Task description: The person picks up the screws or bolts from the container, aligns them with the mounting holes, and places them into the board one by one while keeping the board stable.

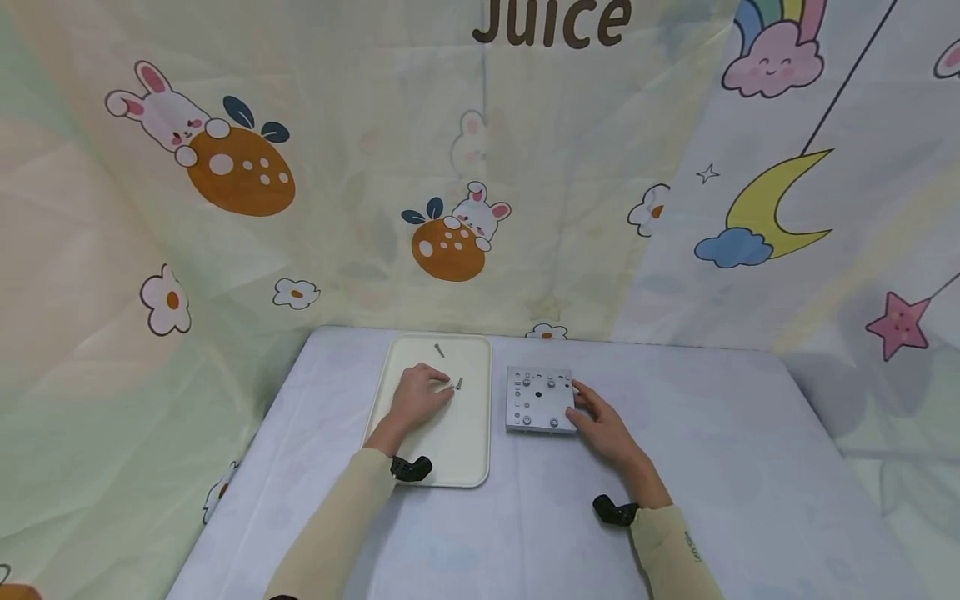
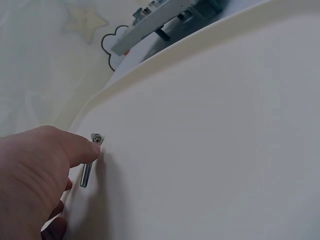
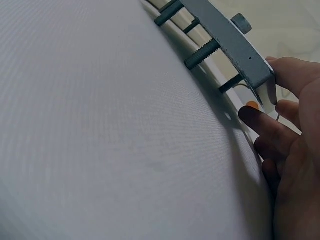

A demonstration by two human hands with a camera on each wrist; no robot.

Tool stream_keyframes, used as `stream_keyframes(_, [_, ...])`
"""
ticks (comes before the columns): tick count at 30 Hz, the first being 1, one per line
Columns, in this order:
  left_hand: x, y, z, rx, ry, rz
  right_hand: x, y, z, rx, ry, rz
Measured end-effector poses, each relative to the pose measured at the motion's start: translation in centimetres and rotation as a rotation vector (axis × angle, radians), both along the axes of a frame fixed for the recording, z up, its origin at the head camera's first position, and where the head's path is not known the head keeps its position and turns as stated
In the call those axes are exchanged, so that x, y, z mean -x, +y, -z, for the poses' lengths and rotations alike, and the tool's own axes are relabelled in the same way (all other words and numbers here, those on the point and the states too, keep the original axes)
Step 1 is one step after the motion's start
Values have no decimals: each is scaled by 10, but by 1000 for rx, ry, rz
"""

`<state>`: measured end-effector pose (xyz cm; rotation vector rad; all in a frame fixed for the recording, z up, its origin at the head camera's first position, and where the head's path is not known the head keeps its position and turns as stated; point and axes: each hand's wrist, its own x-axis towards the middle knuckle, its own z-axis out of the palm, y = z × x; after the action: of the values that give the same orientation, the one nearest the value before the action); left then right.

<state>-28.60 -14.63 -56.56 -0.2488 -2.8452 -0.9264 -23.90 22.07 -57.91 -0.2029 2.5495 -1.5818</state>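
On the left, my left hand (image 1: 420, 396) is over the cream tray (image 1: 468, 458), with thumb and forefinger at a small metal screw (image 2: 86, 175). They appear to pinch it; the thumb hides part of its shank. Beside the fingertips in the head view is a small screw (image 1: 460, 383). Another screw (image 1: 439, 351) lies near the tray's far end. My right hand (image 1: 606, 429) grips the right edge of a square silver metal plate (image 1: 538, 404). Several bolts are set in the plate, and threaded shanks (image 3: 202, 54) stick out beneath it in the right wrist view.
A white cloth covers the table (image 1: 525, 533). The plate sits just right of the tray's raised rim. Behind the table hangs a patterned curtain (image 1: 360, 167) with cartoon rabbits and fruit. Each wrist carries a black camera mount (image 1: 615, 510).
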Motion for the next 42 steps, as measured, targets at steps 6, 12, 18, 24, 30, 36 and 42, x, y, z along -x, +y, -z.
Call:
stream_keyframes(6, [0,6,-6,76,-42,-20,1,-1,0,-13,-4,5])
stream_keyframes(12, [1,8,-10,88,-66,-44,2,-2,0,-1,6,6])
stream_keyframes(18, [2,8,-8,40,-67,-48,2,-3,0,9,5,8])
stream_keyframes(24, [0,6,-8,-55,-33,-37,3,-3,1,-12,14,7])
stream_keyframes(30, [-3,11,-12,-156,-11,-19,3,-2,0,-18,33,11])
stream_keyframes(36, [-4,26,-17,-200,-7,22,-5,2,4,-38,-16,36])
stream_keyframes(42, [5,40,-26,-249,70,73,-4,-1,3,-18,4,35])
